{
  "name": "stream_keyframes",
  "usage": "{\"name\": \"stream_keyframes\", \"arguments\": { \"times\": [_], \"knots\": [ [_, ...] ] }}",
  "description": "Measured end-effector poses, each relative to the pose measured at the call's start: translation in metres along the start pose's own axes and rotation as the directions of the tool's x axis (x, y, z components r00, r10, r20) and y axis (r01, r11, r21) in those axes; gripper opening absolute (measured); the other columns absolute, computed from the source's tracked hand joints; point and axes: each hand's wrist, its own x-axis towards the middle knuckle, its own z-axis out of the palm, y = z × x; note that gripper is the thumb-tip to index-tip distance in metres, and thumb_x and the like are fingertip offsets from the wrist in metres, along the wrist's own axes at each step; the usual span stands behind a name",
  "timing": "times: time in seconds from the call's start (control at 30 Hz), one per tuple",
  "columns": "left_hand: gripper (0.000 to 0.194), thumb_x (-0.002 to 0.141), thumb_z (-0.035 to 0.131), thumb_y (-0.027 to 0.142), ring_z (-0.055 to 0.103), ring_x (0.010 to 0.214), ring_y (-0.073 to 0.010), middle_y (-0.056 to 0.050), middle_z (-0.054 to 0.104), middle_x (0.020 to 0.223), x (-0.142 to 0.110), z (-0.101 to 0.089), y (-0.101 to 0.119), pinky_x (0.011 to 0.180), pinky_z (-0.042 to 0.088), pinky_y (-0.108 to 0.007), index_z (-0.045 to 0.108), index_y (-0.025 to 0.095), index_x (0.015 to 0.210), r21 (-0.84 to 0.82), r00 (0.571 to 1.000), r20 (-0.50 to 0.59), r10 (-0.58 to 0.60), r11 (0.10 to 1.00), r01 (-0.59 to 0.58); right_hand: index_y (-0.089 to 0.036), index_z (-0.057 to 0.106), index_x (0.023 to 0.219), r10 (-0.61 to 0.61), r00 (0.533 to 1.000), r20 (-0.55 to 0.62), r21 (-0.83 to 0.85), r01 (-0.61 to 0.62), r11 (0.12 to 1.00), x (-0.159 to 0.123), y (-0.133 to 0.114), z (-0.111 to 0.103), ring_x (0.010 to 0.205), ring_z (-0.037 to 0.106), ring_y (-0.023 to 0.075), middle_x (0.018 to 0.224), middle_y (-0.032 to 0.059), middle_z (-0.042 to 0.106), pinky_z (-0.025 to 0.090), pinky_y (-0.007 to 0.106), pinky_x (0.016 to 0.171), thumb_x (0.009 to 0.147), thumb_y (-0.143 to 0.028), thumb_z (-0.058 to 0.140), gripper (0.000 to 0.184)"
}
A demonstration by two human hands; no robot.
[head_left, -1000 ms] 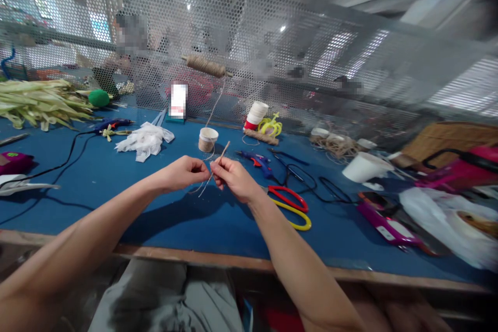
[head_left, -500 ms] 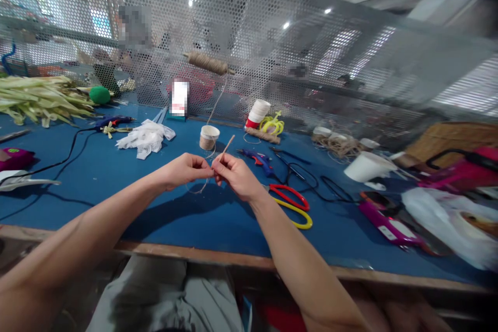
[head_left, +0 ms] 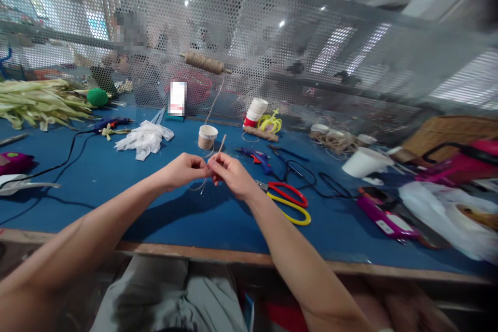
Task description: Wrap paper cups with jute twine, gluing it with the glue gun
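My left hand (head_left: 187,171) and my right hand (head_left: 230,172) meet fingertip to fingertip above the blue table, both closed in a pinch. From the right fingers a thin brownish stick (head_left: 223,142) points up and slightly away. Fine twine (head_left: 203,182) hangs in a loose loop below the fingertips, its upper part going in between the left fingers and thumb; the exact grip is hidden. Just behind the hands stands a small twine-wrapped white cup (head_left: 207,138). A strand runs from near it up to a twine spool (head_left: 204,63) on the mesh panel.
Red-and-yellow-handled scissors (head_left: 290,202) lie by my right forearm. Beyond are a blue glue gun (head_left: 257,159), pliers (head_left: 290,153) and a white thread cone (head_left: 257,110). White lacy fabric (head_left: 143,138) lies left, pale husks (head_left: 39,101) further left. A perforated metal panel (head_left: 249,52) closes the back.
The stick stands a little more upright, and the hanging twine loop has shifted shape below the fingers. Both hands stay pinched together. The whole view has shifted slightly.
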Motion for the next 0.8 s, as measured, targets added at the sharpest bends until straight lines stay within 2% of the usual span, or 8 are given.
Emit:
{"name": "stream_keyframes", "arguments": {
  "times": [0.1,0.23,0.6,0.8],
  "knots": [
    [0.026,0.066,0.059,0.037,0.026,0.047,-0.0045,0.005,0.039,0.053,-0.0007,-0.0008,0.0029,0.045,0.017,-0.021,0.049,0.013,0.061,-0.115,0.998,0.033,-0.056,0.992,0.060,-0.017,0.049,0.073,0.025,0.999,0.043,0.104,-0.029,0.994,-0.0001,-0.0017,-0.0015,0.049,0.048,0.0068,0.061,-0.0040,0.051,0.038,0.021,0.045,0.067,-0.045,0.063,0.032],
    [0.024,0.065,0.060,0.034,0.026,0.046,-0.0042,0.005,0.040,0.053,-0.0013,-0.0052,0.0059,0.045,0.017,-0.021,0.052,0.012,0.063,-0.188,0.991,0.108,-0.077,0.977,0.096,-0.017,0.047,0.070,0.033,0.999,0.014,0.102,-0.035,0.994,-0.0004,-0.0028,-0.0031,0.046,0.045,0.0056,0.056,-0.0056,0.048,0.036,0.020,0.043,0.066,-0.045,0.064,0.033],
    [0.026,0.066,0.061,0.035,0.025,0.045,-0.0038,0.006,0.037,0.050,-0.0012,-0.0026,0.0038,0.044,0.016,-0.022,0.050,0.013,0.058,-0.166,0.992,0.113,-0.059,0.983,0.078,-0.017,0.046,0.065,-0.017,0.999,-0.033,-0.123,0.013,0.992,-0.0013,-0.0024,0.0001,0.042,0.039,0.0059,0.047,-0.0062,0.044,0.033,0.020,0.041,0.071,-0.049,0.058,0.034],
    [0.029,0.062,0.064,0.037,0.025,0.044,-0.0030,0.006,0.040,0.050,-0.0013,0.0005,0.0050,0.044,0.015,-0.022,0.049,0.013,0.059,-0.297,0.988,0.129,-0.091,0.947,0.126,-0.018,0.047,0.071,-0.010,0.999,0.035,0.091,0.007,0.996,-0.0005,-0.0015,0.0007,0.045,0.043,0.0059,0.055,-0.0059,0.047,0.033,0.019,0.041,0.066,-0.048,0.062,0.034]
  ]
}}
